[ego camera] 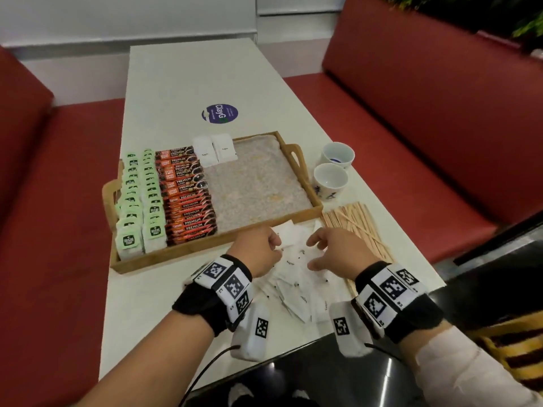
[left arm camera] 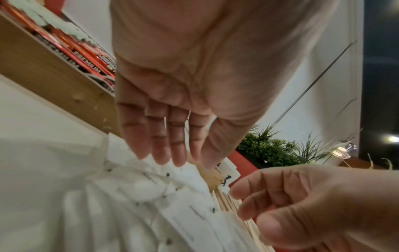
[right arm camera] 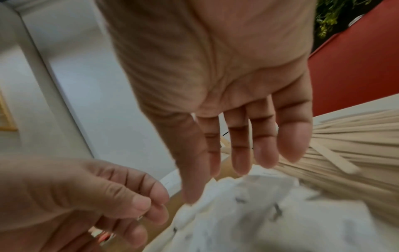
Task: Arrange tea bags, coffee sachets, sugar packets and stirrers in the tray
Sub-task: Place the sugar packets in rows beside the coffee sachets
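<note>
Wrists nearest, each strapped in a black band with black-and-white square markers. Just beyond, left hand (ego camera: 258, 249) and right hand (ego camera: 335, 248) poised over a loose heap of white sugar packets (ego camera: 296, 284) on the white table (ego camera: 141, 304). Left-hand fingers (left arm camera: 159, 145) hanging straight and relaxed above the heap in the left wrist view, gripping nothing there; curled toward the thumb in the right wrist view, so grasp on a packet not certain. Right-hand fingers (right arm camera: 239, 153) extended and loose, tips just over the packets, holding nothing. Small printed word on the packets, too blurred to read.

Beside the heap to the right, a spread of wooden stirrers (ego camera: 358, 227) flat on the table, touching the heap's edge.

Further out, wooden tray (ego camera: 293, 212) with handles at both ends. Inside at its left, two rows of tea bags (ego camera: 141, 201) with green tags, then a row of red-and-black coffee sachets (ego camera: 188, 195) marked "PREMIUM CLASSIC". Two white sugar packets (ego camera: 216, 152) lying at the far edge next to the sachets. Rest of the tray floor speckled.

Right of the tray, two white cups (ego camera: 333, 167) with blue markings. Beyond, round blue sticker (ego camera: 219, 113) reading "ClayG". Red upholstered benches (ego camera: 426, 113) on both sides, pale wall behind.
</note>
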Demonstrator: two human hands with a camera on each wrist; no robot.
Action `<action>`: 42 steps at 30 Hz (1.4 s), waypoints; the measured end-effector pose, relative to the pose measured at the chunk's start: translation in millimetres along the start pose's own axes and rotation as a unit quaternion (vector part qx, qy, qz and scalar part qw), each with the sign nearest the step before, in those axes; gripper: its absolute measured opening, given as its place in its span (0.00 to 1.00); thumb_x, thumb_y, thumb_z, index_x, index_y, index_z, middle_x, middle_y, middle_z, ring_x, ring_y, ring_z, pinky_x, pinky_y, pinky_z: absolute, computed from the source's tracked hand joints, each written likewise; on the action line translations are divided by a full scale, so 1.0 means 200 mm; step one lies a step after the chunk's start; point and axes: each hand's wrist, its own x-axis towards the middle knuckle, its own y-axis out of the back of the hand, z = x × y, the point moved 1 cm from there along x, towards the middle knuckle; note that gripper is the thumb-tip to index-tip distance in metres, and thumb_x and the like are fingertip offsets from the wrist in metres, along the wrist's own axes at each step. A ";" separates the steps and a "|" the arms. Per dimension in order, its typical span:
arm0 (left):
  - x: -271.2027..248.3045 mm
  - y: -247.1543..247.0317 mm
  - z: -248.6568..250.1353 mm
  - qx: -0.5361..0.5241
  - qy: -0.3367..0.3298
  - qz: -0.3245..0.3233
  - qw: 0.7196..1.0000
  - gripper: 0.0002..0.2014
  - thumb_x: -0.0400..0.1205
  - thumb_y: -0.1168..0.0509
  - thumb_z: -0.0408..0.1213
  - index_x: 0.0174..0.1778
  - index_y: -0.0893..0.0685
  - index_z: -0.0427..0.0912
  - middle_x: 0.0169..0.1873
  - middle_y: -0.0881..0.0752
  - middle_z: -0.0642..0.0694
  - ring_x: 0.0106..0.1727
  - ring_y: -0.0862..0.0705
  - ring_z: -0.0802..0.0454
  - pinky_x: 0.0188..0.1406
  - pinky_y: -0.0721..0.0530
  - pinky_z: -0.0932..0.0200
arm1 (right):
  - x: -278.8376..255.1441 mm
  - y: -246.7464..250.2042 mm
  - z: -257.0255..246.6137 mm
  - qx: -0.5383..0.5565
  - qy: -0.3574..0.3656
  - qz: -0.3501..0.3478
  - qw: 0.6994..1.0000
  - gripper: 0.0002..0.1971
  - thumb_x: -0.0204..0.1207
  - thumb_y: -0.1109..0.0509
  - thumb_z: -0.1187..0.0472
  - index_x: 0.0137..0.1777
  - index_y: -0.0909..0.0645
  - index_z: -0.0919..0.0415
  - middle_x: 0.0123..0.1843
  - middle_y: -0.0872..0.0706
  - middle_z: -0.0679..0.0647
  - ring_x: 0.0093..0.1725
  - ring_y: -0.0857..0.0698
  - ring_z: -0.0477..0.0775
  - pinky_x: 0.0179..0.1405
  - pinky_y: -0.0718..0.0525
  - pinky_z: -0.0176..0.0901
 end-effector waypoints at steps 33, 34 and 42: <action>-0.21 -0.09 0.04 -0.312 0.179 0.073 0.930 0.12 0.85 0.44 0.33 0.63 0.26 0.38 0.55 0.17 0.39 0.41 0.17 0.50 0.37 0.16 0.57 | -0.01 -0.17 -0.04 -0.228 0.251 0.087 0.937 0.16 0.81 0.43 0.63 0.67 0.26 0.54 0.52 0.14 0.54 0.53 0.17 0.57 0.41 0.26 0.44; -0.22 -0.08 0.04 -0.339 0.188 0.074 0.919 0.13 0.87 0.46 0.36 0.66 0.26 0.36 0.55 0.18 0.39 0.39 0.18 0.50 0.35 0.18 0.59 | -0.01 -0.15 -0.05 -0.224 0.251 0.106 0.936 0.15 0.82 0.44 0.64 0.66 0.27 0.54 0.50 0.14 0.54 0.51 0.16 0.57 0.38 0.27 0.43; -0.28 0.01 0.02 -0.601 0.128 -0.078 0.785 0.34 0.83 0.55 0.64 0.57 0.19 0.37 0.43 0.13 0.38 0.42 0.12 0.44 0.40 0.11 0.49 | -0.12 -0.13 -0.21 0.031 0.399 0.216 0.891 0.09 0.64 0.29 0.66 0.44 0.15 0.57 0.40 0.12 0.50 0.42 0.17 0.57 0.40 0.23 0.45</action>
